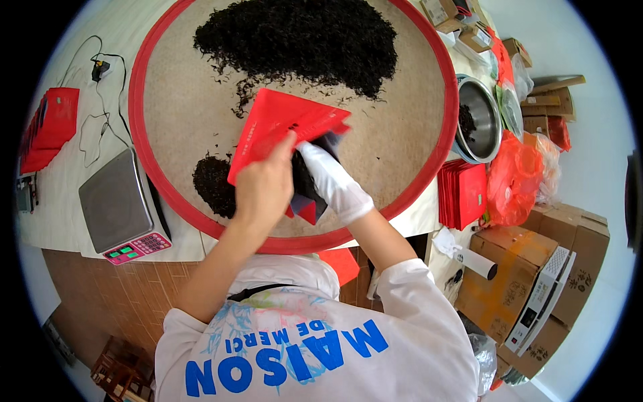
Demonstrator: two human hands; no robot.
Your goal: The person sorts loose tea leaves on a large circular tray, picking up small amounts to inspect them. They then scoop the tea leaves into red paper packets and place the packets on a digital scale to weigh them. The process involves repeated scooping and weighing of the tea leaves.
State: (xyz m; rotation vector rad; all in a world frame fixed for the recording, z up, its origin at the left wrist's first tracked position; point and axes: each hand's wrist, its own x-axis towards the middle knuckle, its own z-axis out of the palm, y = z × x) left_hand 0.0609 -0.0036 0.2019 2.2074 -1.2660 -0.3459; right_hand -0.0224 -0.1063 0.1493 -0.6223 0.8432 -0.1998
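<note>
My left hand [266,183], bare, grips a red printed bag [286,118], tilted over a round, red-rimmed tray [444,100]. The bag shows a dark lining. My right hand [331,181], in a white glove, reaches into the bag's opening; its fingertips are hidden and whether they hold anything is unclear. Dark matter that looks like dried tea leaves shows beside the glove. A large heap of dark leaves [311,40] lies at the tray's far side, and a smaller heap [213,186] lies just left of my left hand.
Left of the tray stand a digital scale [118,201], cables and a stack of red bags [52,125]. On the right are a steel bowl [479,120] holding some leaves, more red bags [462,193], orange plastic bags [515,176] and cardboard boxes [507,276].
</note>
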